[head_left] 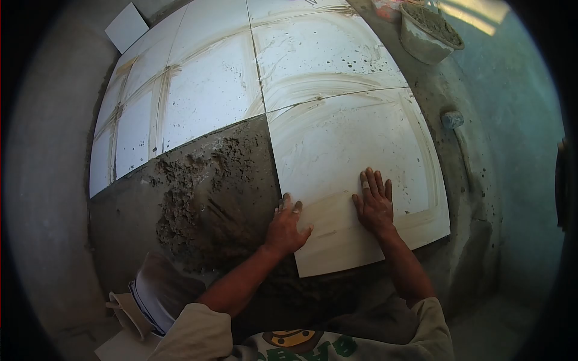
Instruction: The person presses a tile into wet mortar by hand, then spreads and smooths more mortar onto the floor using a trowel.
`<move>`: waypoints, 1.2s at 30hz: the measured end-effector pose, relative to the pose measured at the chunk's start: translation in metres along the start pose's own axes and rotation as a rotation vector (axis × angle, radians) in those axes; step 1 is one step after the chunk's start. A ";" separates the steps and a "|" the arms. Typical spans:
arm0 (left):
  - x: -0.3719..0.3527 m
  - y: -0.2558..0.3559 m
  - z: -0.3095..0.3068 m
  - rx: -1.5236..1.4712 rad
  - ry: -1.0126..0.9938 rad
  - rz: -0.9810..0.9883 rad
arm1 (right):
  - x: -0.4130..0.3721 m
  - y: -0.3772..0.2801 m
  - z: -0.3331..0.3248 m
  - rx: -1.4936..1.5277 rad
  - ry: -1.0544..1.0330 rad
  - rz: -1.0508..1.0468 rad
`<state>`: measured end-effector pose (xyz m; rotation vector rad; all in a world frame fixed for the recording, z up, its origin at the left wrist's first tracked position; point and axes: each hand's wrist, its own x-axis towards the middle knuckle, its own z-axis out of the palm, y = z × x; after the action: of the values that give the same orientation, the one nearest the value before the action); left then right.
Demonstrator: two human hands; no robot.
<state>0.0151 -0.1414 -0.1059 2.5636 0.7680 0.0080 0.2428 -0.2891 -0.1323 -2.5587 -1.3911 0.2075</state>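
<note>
A large white tile [355, 144] lies nearest me on the right, its face smeared with thin brown mortar. My right hand [376, 203] rests flat on it near the middle, fingers stretched out and thumb apart. At the tile's left edge is my left hand [288, 227], fingers apart and thumb over the tile, with nothing held. Left of this tile is rough wet mortar [208, 198]. More white tiles [208, 90] are laid beyond the mortar and the near tile, with dark joints between them.
A bucket of mortar [426, 37] stands at the upper right. A mallet [453, 120] lies on the floor right of the tiles. One loose white tile [126, 27] leans at the upper left. Walls rise on both sides. My knee [165, 283] is at the lower left.
</note>
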 end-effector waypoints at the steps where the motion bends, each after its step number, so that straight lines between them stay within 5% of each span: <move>1: 0.003 0.002 -0.002 0.022 -0.018 -0.007 | 0.002 0.001 0.000 -0.003 -0.004 0.002; 12: 0.001 0.004 0.004 0.047 0.003 0.014 | 0.006 -0.021 -0.015 0.079 0.046 -0.053; 14: 0.003 0.007 0.003 0.058 0.001 0.009 | 0.008 -0.035 -0.028 0.163 0.107 -0.204; 24: 0.001 0.008 0.005 0.034 0.024 0.026 | 0.006 -0.001 0.000 -0.018 -0.010 -0.020; 36: 0.002 0.014 0.008 0.021 0.018 0.020 | 0.009 -0.013 -0.019 0.101 0.084 -0.173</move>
<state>0.0254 -0.1542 -0.1073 2.5948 0.7529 0.0294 0.2419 -0.2769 -0.1107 -2.3236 -1.5201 0.1361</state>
